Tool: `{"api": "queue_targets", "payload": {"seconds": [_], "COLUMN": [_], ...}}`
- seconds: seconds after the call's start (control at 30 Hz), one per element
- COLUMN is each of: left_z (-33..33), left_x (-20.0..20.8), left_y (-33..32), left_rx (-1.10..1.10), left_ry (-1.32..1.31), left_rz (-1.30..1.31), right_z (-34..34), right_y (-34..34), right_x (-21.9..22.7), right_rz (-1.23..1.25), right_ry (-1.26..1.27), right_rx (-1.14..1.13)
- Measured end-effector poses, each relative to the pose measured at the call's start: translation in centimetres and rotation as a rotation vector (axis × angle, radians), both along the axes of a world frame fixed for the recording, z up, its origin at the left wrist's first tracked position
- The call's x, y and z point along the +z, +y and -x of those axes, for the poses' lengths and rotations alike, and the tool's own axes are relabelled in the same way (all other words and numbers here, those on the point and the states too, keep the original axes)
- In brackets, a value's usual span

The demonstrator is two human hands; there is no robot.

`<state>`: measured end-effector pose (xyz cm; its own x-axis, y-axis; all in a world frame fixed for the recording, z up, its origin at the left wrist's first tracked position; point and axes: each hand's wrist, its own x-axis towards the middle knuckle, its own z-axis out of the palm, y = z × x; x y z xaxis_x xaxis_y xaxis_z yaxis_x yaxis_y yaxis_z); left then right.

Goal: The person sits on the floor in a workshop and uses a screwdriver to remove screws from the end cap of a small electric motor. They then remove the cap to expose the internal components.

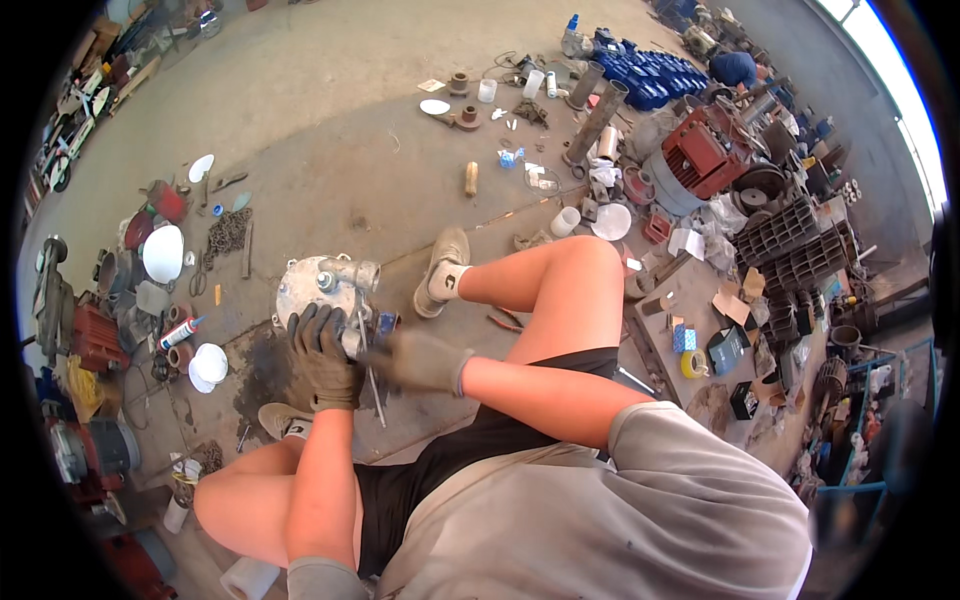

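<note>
A round, pale, worn metal casing [300,285], pump-like with a pipe stub [350,272] on top, sits on the floor between my legs. My left hand [325,355], in a dark grey work glove, grips its near side with the fingers bent over the edge. Just to the right is my right hand [420,360], also gloved and smeared by motion; its fingers cannot be made out. A thin metal rod [377,400] slants down between the two hands. Beside the casing shows a small blue part [387,322]. Where the rod's upper end meets the casing is partly hidden.
Red-handled pliers [505,322] lie by my right knee. To the left are a white bowl [163,253], a sealant tube [181,332] and a chain [230,232]. A red motor [706,145] and blue castings [645,75] stand right; a person [735,70] bends beyond.
</note>
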<state>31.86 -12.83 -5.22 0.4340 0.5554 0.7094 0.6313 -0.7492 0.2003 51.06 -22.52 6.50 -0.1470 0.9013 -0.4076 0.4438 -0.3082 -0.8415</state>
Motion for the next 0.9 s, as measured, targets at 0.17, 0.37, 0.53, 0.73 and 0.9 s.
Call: {"api": "queue_targets", "payload": {"seconds": [0.17,0.37,0.53,0.73,0.9], "left_z": [-1.3,-0.1,-0.3,0.1,0.0], "left_x": [1.0,1.2,1.2,0.7,1.8], "left_y": [-0.3,-0.8,-0.7,-1.0,-1.1], "left_rx": [-0.011,-0.016,-0.037,0.003,-0.022], "left_ry": [-0.012,-0.009,-0.027,-0.076,-0.111], "left_rz": [0.003,0.040,0.109,0.092,0.112], "right_z": [-0.3,0.2,-4.9,-5.6,-5.4], "right_y": [3.7,1.9,1.8,4.8,6.2], "right_x": [-2.2,-2.4,-2.4,-1.6,-1.5], "right_rz": [-0.257,-0.509,-0.697,-0.595,-0.686], "right_ry": [-0.159,-0.082,-0.064,-0.195,-0.418], "right_rx": [-0.240,-0.284,-0.174,-0.036,0.099]}}
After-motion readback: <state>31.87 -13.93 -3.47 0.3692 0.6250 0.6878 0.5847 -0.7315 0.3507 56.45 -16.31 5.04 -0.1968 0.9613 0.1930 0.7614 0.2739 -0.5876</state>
